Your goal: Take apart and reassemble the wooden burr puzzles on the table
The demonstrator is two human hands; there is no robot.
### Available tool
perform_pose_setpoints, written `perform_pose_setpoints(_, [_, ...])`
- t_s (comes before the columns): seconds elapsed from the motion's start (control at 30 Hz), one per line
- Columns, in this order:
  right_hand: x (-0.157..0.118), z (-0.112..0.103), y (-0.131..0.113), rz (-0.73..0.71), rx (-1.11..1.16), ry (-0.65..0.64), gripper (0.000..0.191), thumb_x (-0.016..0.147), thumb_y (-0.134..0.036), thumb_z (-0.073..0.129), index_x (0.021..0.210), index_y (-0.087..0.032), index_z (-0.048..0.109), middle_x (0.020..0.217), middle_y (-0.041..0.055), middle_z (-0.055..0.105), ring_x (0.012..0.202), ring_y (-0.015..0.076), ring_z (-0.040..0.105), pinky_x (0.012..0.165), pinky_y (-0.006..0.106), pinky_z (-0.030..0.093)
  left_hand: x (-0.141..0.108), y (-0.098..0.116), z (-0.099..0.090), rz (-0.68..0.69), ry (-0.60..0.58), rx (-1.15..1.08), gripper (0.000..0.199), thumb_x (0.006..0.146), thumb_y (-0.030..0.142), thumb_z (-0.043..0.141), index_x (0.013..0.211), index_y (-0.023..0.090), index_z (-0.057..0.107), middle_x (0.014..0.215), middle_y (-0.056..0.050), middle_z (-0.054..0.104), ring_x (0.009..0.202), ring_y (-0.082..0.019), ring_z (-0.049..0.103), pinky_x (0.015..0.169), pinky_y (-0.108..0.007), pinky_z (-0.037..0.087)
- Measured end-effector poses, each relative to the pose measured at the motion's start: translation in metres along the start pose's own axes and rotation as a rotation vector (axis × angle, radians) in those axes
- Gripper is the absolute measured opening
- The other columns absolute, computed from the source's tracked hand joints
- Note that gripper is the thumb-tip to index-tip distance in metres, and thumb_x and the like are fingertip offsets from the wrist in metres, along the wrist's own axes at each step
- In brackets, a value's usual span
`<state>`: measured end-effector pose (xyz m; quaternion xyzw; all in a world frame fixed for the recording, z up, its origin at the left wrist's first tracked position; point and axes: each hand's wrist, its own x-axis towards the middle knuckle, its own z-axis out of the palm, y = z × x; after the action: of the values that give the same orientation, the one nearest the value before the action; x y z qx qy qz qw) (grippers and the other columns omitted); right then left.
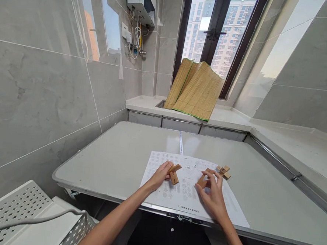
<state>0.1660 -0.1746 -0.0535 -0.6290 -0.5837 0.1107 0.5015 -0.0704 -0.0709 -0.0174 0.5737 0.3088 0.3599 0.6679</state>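
gripping a joined wooden cluster (173, 177) in the left hand (161, 174), as seen in the head view, with thumb and fingers closed on its left side. showing a dark printed mark on the lower piece of that cluster, and another piece angled up to the right. pinching a wooden block (202, 182) between thumb and fingers of the right hand (213, 194), held tilted, well apart from the left one. holding both over a large printed paper (161, 200), covered in small diagrams and lines of text, laid flat on the pale worktop (108, 156) near its front edge. resting just beyond the right fingers, at the right edge of the paper: a crossed wooden piece (223, 171), also with a dark mark. leaning at the back, on a white ledge (235, 117) in front of the dark-framed window (210, 40): a folded straw mat (200, 91) with green edging. seen at lower left, beside the worktop: a white perforated container (28, 206) with a grey cord (49, 218) across it.
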Motion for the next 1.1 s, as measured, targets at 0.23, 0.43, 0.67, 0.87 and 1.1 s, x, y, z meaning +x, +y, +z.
perform_pose_setpoints(0.23, [-0.001,-0.003,-0.004,0.019,-0.016,-0.082,0.036,0.097,-0.047,0.054,0.127,-0.027,0.057,0.130,0.0108,0.062,0.108,0.0300,0.064,0.078,0.039,0.056,0.001,-0.001,0.004,0.004,0.048,0.066,0.057,0.091,0.076,0.051,0.078,0.021,0.044,0.068,0.004,0.046,0.054,-0.009,0.032,0.052,-0.024,0.024])
perform_pose_setpoints(0.43, [-0.001,-0.002,-0.005,0.070,0.053,-0.056,0.034,0.106,-0.049,0.038,0.120,-0.025,0.058,0.108,0.0110,0.071,0.090,0.0272,0.069,0.088,0.045,0.052,-0.001,-0.002,0.007,-0.011,0.067,0.129,0.061,0.090,0.080,0.047,0.074,0.021,0.046,0.063,0.004,0.046,0.053,-0.010,0.037,0.051,-0.025,0.027])
perform_pose_setpoints(0.67, [-0.004,0.004,-0.014,0.110,0.507,-0.219,0.055,0.098,-0.057,0.061,0.139,-0.026,0.045,0.120,0.0126,0.072,0.094,0.0253,0.071,0.093,0.043,0.054,-0.002,-0.001,0.008,0.021,0.060,0.167,0.062,0.091,0.080,0.044,0.072,0.021,0.047,0.061,0.005,0.043,0.053,-0.011,0.034,0.053,-0.027,0.028])
perform_pose_setpoints(0.87, [-0.008,0.018,-0.037,0.208,0.696,-0.356,0.047,0.096,-0.056,0.066,0.129,-0.023,0.060,0.095,0.0072,0.074,0.079,0.0212,0.066,0.082,0.037,0.052,-0.002,-0.003,0.008,0.062,0.052,0.222,0.059,0.093,0.075,0.046,0.069,0.021,0.046,0.061,0.004,0.040,0.056,-0.013,0.034,0.056,-0.028,0.029])
perform_pose_setpoints(1.1, [-0.009,0.030,-0.047,0.257,0.838,-0.379,0.043,0.092,-0.059,0.071,0.115,-0.023,0.062,0.090,0.0038,0.072,0.060,0.0136,0.051,0.064,0.030,0.044,-0.001,-0.001,0.008,0.127,0.033,0.288,0.059,0.094,0.073,0.047,0.069,0.020,0.053,0.067,-0.001,0.049,0.064,-0.016,0.044,0.064,-0.028,0.036])
